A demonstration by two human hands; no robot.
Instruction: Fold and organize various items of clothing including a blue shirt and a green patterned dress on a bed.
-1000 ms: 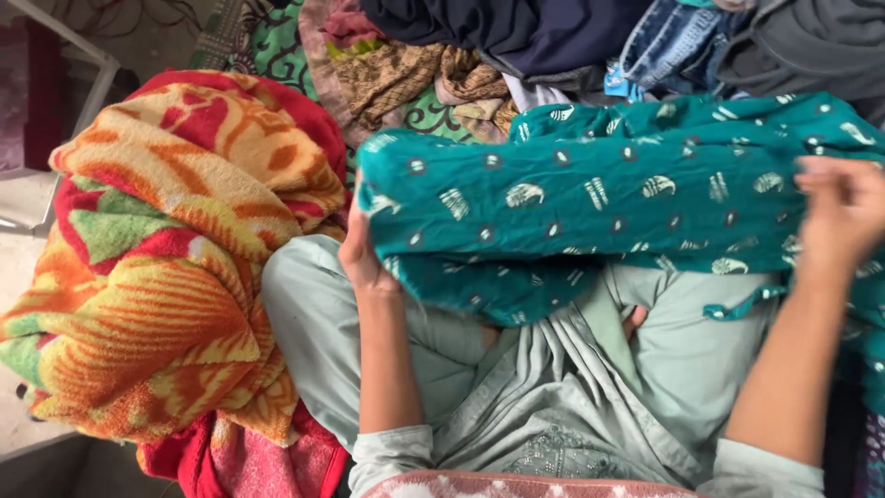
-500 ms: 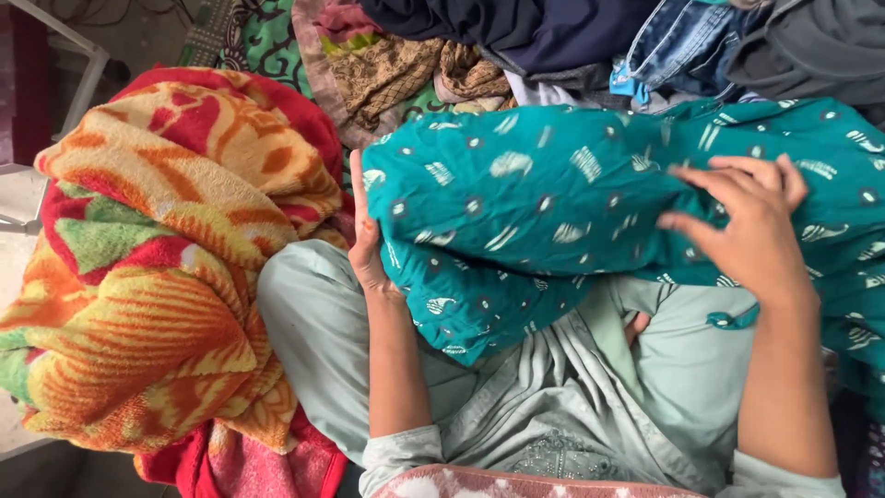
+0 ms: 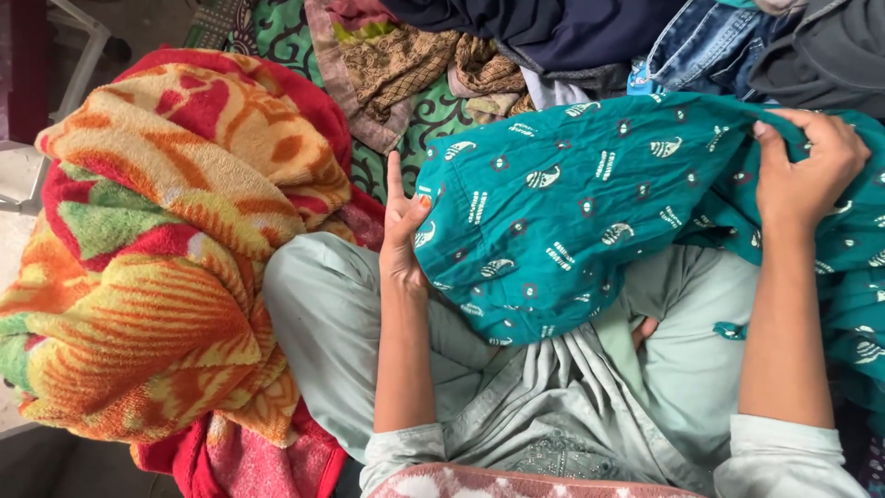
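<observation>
A teal garment (image 3: pixel 572 212) with small white and dark printed motifs lies across my lap, over my pale green clothes. My left hand (image 3: pixel 402 231) pinches its left edge with the thumb, the fingers stretched up behind the cloth. My right hand (image 3: pixel 804 171) is closed on a fold of the same garment at the upper right. The cloth hangs bunched between both hands and trails off to the right edge.
A thick orange, red and green blanket (image 3: pixel 157 249) is heaped at my left. A pile of clothes lies beyond: a brown patterned cloth (image 3: pixel 406 65), dark navy fabric (image 3: pixel 544 32), blue denim (image 3: pixel 710 46) and a grey garment (image 3: pixel 839 55).
My right hand moved from the middle of the teal garment up to the right and gripped a fold. My left hand shifted right, and the cloth's left edge drew in.
</observation>
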